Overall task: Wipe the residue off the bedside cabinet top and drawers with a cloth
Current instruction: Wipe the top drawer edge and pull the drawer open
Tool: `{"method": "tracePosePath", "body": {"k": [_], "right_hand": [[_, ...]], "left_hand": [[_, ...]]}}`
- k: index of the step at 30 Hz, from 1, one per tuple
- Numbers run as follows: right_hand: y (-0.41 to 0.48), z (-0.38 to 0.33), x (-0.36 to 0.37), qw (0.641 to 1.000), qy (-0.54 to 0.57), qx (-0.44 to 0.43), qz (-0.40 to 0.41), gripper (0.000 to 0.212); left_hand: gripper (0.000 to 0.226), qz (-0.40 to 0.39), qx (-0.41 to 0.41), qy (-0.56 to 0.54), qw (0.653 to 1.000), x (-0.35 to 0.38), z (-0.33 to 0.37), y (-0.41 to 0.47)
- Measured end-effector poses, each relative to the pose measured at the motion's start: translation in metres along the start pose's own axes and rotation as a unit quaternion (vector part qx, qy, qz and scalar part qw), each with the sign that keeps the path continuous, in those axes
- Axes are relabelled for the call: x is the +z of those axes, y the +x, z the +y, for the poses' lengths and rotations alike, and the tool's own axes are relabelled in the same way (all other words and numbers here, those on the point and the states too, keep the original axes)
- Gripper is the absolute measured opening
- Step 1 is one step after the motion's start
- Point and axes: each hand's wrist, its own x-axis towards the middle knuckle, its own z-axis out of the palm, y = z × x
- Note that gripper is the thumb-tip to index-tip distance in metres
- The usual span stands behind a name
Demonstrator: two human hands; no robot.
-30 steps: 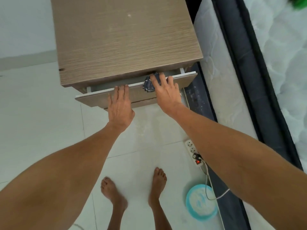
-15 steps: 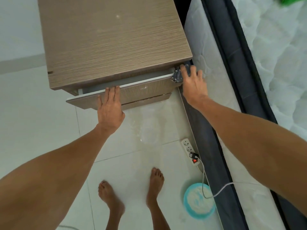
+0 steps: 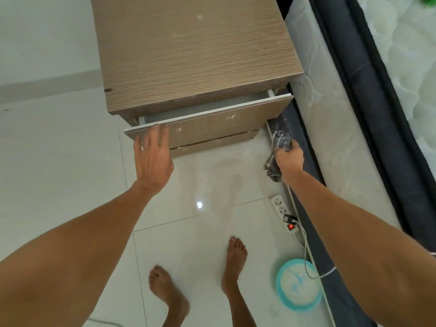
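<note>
The wood-grain bedside cabinet (image 3: 188,48) stands ahead with pale specks on its top. Its upper drawer (image 3: 219,125) is pulled partly out, with white specks on the front; the lower drawer (image 3: 212,143) below it is closed. My left hand (image 3: 153,159) hovers with fingers spread, fingertips at the left end of the upper drawer's top edge. My right hand (image 3: 289,160) is clenched on a dark grey cloth (image 3: 279,142), held low to the right of the cabinet, apart from the drawer. Part of the cloth hangs below my fist.
A bed with white mattress (image 3: 330,114) and dark frame (image 3: 368,102) runs along the right. On the tiled floor lie a power strip (image 3: 284,213) with a plugged cable and a teal bowl (image 3: 298,287) of white powder. My bare feet stand near the bottom.
My right hand has come off the drawer's right end with the cloth, dropping down and to the right. My left hand has loosened, only its fingertips at the drawer edge.
</note>
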Motion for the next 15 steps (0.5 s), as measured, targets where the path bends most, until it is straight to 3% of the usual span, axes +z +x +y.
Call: {"method": "tracePosePath", "body": {"k": [2,5,9,12,15], "right_hand": [[-0.014,0.002,0.015,0.975,0.201,0.084,-0.036,0.043],[-0.029,0.005,0.033,0.917,0.349,0.159,-0.112,0.029],[-0.040,0.008,0.064,0.829,0.510,0.129,-0.192,0.029],[-0.033,0.011,0.080,0.824,0.512,0.075,-0.229,0.050],[-0.026,0.014,0.094,0.845,0.477,0.013,-0.242,0.048]], "left_hand": [[0.080,-0.006,0.014,0.017,1.000,0.007,-0.015,-0.008],[0.084,-0.032,0.027,0.041,0.998,0.020,-0.031,-0.015],[0.086,-0.023,0.039,0.052,0.998,0.043,-0.044,-0.018],[0.087,0.028,0.046,0.060,0.997,0.069,-0.052,-0.014],[0.084,0.097,0.055,0.062,0.992,0.097,-0.059,-0.006]]}}
